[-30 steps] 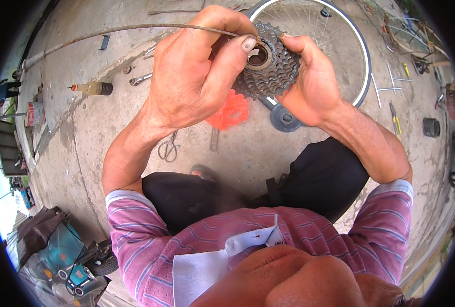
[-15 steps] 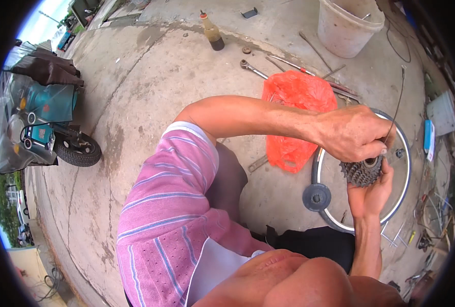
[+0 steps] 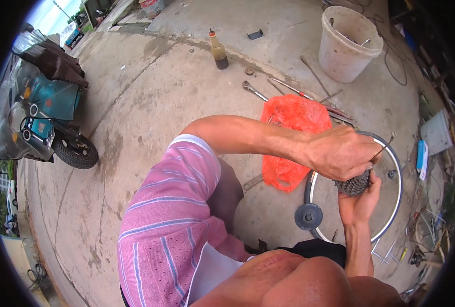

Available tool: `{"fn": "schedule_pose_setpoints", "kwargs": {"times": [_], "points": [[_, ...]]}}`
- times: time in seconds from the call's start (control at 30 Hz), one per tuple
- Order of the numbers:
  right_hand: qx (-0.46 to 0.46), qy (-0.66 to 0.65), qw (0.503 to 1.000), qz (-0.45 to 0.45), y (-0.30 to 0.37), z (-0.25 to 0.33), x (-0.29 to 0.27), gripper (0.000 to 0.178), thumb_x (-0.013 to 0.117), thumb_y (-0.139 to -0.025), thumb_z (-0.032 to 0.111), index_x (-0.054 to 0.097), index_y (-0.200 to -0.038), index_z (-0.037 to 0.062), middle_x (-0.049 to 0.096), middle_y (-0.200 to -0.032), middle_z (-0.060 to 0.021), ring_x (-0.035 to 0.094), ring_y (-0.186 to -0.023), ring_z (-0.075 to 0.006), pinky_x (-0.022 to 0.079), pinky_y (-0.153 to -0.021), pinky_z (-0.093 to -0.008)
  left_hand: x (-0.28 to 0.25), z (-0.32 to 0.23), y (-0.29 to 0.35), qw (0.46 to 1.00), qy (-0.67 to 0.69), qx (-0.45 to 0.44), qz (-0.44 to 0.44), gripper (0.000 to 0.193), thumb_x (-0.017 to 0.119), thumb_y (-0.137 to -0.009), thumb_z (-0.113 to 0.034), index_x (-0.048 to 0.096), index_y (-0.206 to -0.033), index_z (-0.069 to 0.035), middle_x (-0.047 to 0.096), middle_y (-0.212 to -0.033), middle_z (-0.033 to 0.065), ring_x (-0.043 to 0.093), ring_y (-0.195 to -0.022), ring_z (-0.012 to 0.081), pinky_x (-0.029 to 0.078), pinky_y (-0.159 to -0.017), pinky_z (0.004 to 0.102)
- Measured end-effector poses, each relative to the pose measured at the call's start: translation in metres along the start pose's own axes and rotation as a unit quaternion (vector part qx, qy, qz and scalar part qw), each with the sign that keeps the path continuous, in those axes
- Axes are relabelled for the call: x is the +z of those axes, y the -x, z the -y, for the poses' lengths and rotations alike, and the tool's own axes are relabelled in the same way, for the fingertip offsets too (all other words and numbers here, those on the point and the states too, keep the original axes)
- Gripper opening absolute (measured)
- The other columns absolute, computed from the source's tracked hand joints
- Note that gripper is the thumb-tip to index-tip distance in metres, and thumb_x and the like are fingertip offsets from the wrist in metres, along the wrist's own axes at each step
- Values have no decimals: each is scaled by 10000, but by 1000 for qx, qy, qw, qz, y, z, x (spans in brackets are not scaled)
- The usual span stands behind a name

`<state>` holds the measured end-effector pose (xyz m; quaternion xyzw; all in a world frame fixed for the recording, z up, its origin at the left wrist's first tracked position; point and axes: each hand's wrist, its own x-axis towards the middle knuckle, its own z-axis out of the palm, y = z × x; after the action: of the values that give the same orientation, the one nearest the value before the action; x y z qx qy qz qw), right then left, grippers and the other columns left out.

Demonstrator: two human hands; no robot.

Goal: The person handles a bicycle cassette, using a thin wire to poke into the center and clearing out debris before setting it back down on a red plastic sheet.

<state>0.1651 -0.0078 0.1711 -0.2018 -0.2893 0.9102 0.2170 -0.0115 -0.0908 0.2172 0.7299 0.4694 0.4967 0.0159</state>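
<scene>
My right hand (image 3: 359, 205) cups a dark, multi-toothed bicycle freewheel (image 3: 353, 186) from below, its fingers wrapped round the side. Above it, my left hand (image 3: 344, 152) is closed in a pinch on a thin metal rod (image 3: 385, 147). The rod slants up to the right, and its lower end is hidden at the freewheel's top. Under both hands a bicycle wheel (image 3: 400, 180) with a pale rim lies on the concrete. A round dark disc (image 3: 308, 217) rests on the wheel's left edge.
A red plastic bag (image 3: 295, 116) lies left of the wheel, with a ratchet wrench (image 3: 255, 91) and several bars beyond it. Farther off stand a white bucket (image 3: 340, 59) and a bottle of dark liquid (image 3: 218, 51). A covered teal motorbike (image 3: 48, 110) stands at left; metal scraps (image 3: 432, 230) lie at right.
The rod has tipped from nearly upright to a low slant toward the right. My left hand has turned and sits more over the freewheel. The whole view has shifted slightly.
</scene>
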Motion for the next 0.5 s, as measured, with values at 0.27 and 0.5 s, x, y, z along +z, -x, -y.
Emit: {"fn": "schedule_pose_setpoints", "kwargs": {"times": [0.27, 0.5], "points": [[-2, 16, 1000, -26, -3, -12, 6, 454, 417, -979, 408, 561, -1292, 112, 624, -1279, -19, 581, -1196, -201, 442, -1020, -413, -11, 2, 7, 998, 1, -55, 8, 145, 593, -836, -80, 535, -953, -18, 596, -795, 175, 607, -701, 405, 485, -613, 490], [-14, -6, 1000, -22, -2, -1, 8, 475, 372, -987, 377, 549, -1299, 66, 621, -1283, -78, 582, -1193, -237, 434, -1042, -426, -14, -1, -12, 996, 20, -78, 48, 140, 583, -893, -123, 577, -965, -3, 617, -710, 162, 634, -655, 350, 499, -598, 425]]}}
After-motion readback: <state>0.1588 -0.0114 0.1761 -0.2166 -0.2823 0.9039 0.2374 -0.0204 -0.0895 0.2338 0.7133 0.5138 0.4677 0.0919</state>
